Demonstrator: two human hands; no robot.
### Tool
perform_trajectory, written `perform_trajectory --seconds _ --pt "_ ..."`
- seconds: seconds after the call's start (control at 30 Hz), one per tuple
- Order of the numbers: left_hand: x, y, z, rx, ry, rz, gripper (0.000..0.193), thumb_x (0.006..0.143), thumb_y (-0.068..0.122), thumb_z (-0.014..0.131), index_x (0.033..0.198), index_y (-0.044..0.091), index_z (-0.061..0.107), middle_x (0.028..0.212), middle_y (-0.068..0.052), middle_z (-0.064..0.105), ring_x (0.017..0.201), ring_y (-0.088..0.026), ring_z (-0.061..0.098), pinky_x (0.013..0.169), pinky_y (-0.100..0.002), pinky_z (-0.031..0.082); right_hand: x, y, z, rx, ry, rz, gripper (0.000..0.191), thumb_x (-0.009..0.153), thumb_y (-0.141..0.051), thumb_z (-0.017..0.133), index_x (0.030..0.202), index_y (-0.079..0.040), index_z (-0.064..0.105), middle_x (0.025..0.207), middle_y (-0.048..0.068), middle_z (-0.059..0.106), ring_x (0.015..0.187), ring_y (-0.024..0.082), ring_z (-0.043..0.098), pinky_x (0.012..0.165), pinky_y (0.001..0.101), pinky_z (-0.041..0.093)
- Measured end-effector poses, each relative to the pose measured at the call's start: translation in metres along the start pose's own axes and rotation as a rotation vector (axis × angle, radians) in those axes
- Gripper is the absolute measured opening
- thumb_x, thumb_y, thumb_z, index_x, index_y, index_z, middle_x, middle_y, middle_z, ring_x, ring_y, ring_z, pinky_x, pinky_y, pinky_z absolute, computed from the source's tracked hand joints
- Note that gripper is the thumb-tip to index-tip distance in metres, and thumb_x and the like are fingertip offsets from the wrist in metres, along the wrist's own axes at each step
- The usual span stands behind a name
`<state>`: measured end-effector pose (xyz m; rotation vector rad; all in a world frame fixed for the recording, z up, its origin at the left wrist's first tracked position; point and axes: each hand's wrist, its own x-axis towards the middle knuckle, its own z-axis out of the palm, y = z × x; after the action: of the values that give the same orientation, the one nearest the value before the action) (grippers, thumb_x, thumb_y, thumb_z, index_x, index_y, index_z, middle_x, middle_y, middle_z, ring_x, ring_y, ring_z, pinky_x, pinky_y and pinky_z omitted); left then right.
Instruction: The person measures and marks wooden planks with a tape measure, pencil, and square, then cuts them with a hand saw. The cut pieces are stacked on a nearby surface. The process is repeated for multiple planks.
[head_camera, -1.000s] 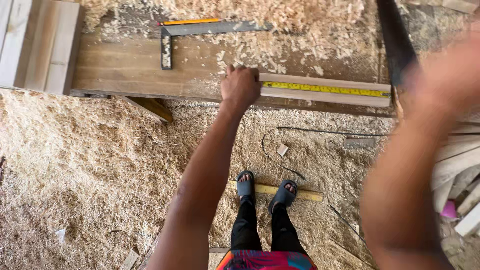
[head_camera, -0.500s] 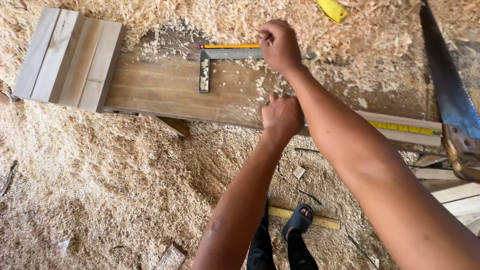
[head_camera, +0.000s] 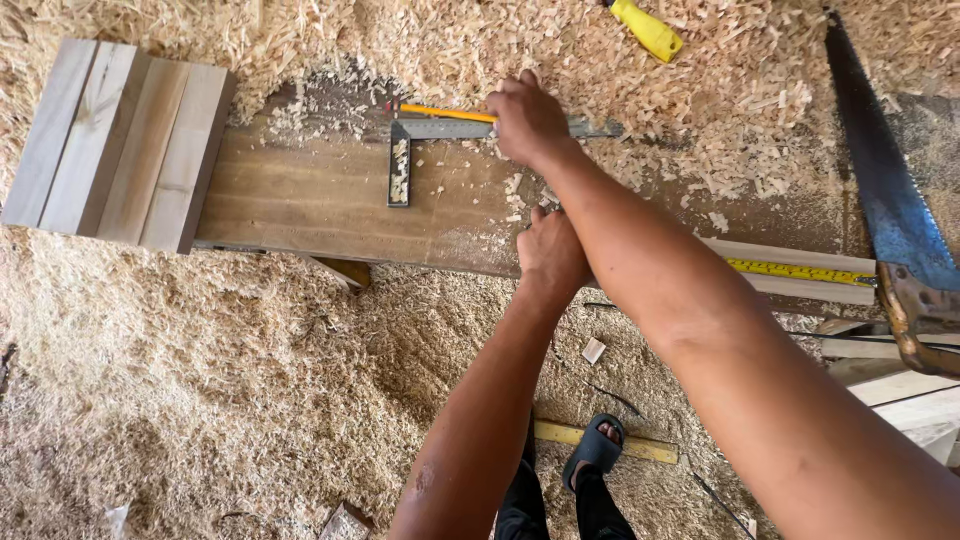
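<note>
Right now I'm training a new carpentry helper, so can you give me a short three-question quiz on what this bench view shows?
1. True or false: the right hand rests on the steel try square lying on the long brown wooden plank.
2. Which lies along the square's top edge? A) yellow pencil B) red chisel C) white chalk
3. Fill in: the blue-bladed handsaw lies at the ____ edge of the view.

Key: 1 true. 2 A, the yellow pencil. 3 right. The left hand presses the plank's near edge beside the yellow tape measure strip.
</note>
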<state>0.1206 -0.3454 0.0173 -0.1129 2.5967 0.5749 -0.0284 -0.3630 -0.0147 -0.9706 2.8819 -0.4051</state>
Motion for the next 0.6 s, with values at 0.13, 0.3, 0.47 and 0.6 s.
perform_trajectory --seconds 0.13,0.3,0.47,0.6 --pt "-0.003 0.003 -0.005 -0.013 -0.003 -0.033 0.043 0.083 0.035 0.08 0.12 0.016 0.071 0.122 -0.007 0.071 0.141 -0.037 0.044 0.096 -0.049 0.057 -0.006 0.012 0.0 0.073 0.17 -0.022 0.018 0.087 -0.006 0.072 0.106 -0.005 0.074 0.104 0.013 0.065 0.102 0.027 0.058 0.085 0.0425 0.055" --pt "-0.003 0.006 -0.003 0.004 0.04 -0.022 0.026 0.091 0.027 0.068 0.116 0.024 0.075 0.123 -0.011 0.07 0.132 -0.035 0.055 0.096 -0.05 0.056 -0.078 0.069 -0.019 0.478 0.189 0.131 0.013 0.097 -0.014 0.077 0.091 -0.003 0.072 0.076 0.003 0.065 0.07 0.014 0.061 0.068 0.0351 0.051" --pt "-0.002 0.006 0.0 0.021 0.039 -0.026 0.023 0.094 0.034 0.067 0.113 0.025 0.075 0.118 -0.01 0.073 0.125 -0.033 0.061 0.095 -0.05 0.058 -0.21 0.132 -0.041 1.108 0.199 0.297 0.015 0.095 -0.013 0.076 0.102 0.0 0.074 0.082 0.002 0.065 0.073 0.01 0.059 0.068 0.0256 0.049" --pt "-0.003 0.005 0.002 0.016 0.132 -0.015 0.021 0.089 0.038 0.072 0.106 0.028 0.078 0.111 -0.006 0.074 0.121 -0.032 0.059 0.091 -0.049 0.056 -0.282 0.161 -0.036 1.371 0.349 0.361 0.017 0.097 -0.013 0.073 0.106 0.001 0.072 0.088 0.003 0.067 0.077 0.009 0.061 0.072 0.0255 0.054"
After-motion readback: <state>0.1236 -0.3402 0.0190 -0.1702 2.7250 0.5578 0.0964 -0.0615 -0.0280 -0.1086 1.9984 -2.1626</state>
